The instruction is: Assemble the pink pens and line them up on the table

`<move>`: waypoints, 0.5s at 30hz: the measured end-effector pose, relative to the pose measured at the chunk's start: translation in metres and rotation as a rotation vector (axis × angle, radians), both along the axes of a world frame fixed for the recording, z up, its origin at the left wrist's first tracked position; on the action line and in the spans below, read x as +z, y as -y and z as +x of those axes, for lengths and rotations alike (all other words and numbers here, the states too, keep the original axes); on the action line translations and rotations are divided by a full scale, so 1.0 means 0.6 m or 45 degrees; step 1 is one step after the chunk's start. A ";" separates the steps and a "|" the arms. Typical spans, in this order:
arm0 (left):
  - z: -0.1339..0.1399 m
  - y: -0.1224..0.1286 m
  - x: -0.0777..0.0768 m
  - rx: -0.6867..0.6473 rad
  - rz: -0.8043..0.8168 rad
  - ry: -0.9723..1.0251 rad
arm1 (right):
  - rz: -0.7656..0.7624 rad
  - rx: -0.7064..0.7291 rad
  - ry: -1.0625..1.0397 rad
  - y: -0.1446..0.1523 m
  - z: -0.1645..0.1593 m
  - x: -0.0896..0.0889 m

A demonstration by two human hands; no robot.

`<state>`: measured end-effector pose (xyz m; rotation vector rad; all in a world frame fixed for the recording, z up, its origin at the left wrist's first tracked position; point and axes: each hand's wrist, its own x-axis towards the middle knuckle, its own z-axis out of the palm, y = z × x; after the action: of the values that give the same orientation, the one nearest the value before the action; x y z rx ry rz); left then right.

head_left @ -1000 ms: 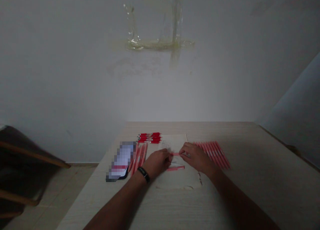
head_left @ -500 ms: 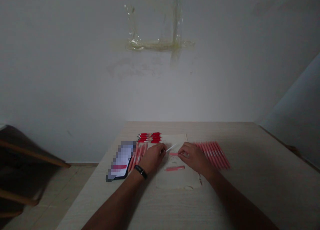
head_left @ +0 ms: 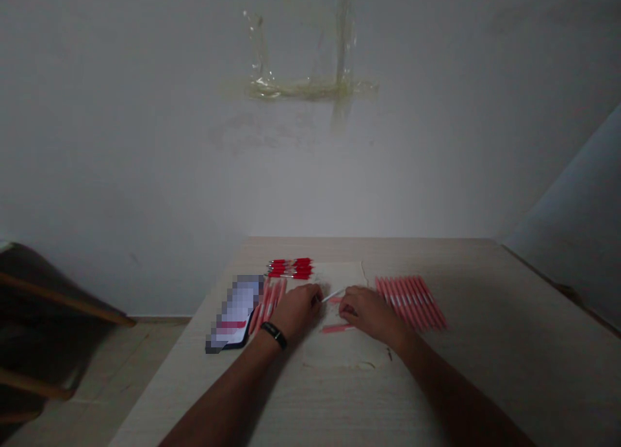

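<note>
My left hand (head_left: 303, 305), with a black band at its wrist, is closed on one end of a thin white stick (head_left: 332, 295) that looks like a pen refill. The stick slants up to the right over a pale sheet (head_left: 334, 353). My right hand (head_left: 363, 310) is down on the sheet with its fingers curled together; what they pinch is hidden. Just left of its fingertips lies a pink pen part (head_left: 334, 299). A second pink pen part (head_left: 336, 328) lies nearer to me, partly behind the right hand.
Right of the sheet is a slanted row of several pink pens (head_left: 410, 301). Several more pink pens (head_left: 266, 305) lie by my left hand, beside a phone (head_left: 236, 314) with a blurred screen. Red pens (head_left: 291, 268) lie behind. A wall (head_left: 310, 188) closes off the table's (head_left: 291, 408) far edge.
My right hand has moved slightly left and toward me, and now covers the right end of the nearer pink part. My left hand and the white stick have barely moved.
</note>
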<state>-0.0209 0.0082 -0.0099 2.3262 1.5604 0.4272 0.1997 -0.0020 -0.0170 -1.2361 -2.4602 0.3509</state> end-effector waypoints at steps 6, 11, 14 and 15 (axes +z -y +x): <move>0.000 0.002 0.004 -0.018 0.022 -0.003 | 0.110 -0.143 -0.090 -0.016 0.037 0.008; 0.002 0.001 0.007 -0.032 0.005 -0.006 | 0.120 -0.152 -0.103 -0.020 0.046 0.009; 0.002 0.001 0.009 -0.049 -0.003 -0.008 | 0.120 -0.151 -0.096 -0.017 0.044 0.011; 0.002 0.001 0.009 -0.055 -0.008 -0.007 | 0.121 -0.153 -0.091 -0.016 0.043 0.012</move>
<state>-0.0198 0.0078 -0.0046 2.3536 1.5092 0.4055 0.2257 0.0076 -0.0099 -1.3006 -2.3026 0.2392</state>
